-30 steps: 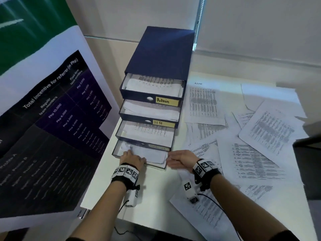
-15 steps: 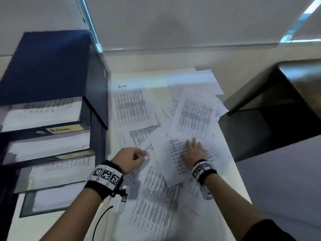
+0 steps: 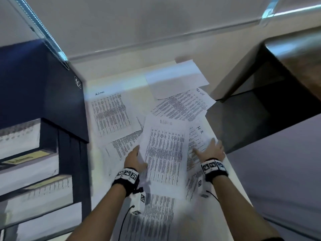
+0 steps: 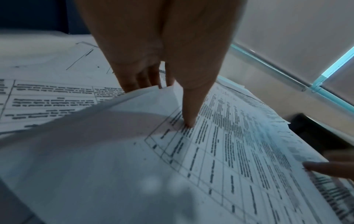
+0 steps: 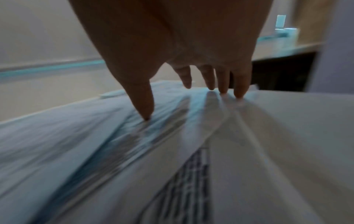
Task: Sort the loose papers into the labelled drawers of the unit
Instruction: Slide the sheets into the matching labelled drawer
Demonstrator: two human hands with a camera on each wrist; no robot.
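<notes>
The dark blue drawer unit (image 3: 43, 101) stands at the left, its drawers pulled out with papers in them; two yellow labels show, blurred. Loose printed sheets cover the white table (image 3: 231, 185). My left hand (image 3: 139, 153) pinches the left edge of a sheet headed "Admin" (image 3: 165, 153). In the left wrist view the thumb (image 4: 188, 119) lies on top of this sheet (image 4: 229, 151) and the fingers go under its raised edge. My right hand (image 3: 208, 148) rests with straight, spread fingers (image 5: 239, 91) on a sheet marked "HR" (image 3: 198, 136).
Another "Admin" sheet (image 3: 111, 115) lies beside the unit, with a "Task list" sheet (image 3: 182, 106) and a blank sheet (image 3: 177, 79) further back. A dark gap (image 3: 251, 115) and a wooden desk (image 3: 295, 54) lie beyond the table's right edge. A wall stands behind.
Both hands left the bottom drawer and went right to the loose pile. The left hand has taken hold of the Admin sheet's edge; the right hand slid onto the HR sheet.
</notes>
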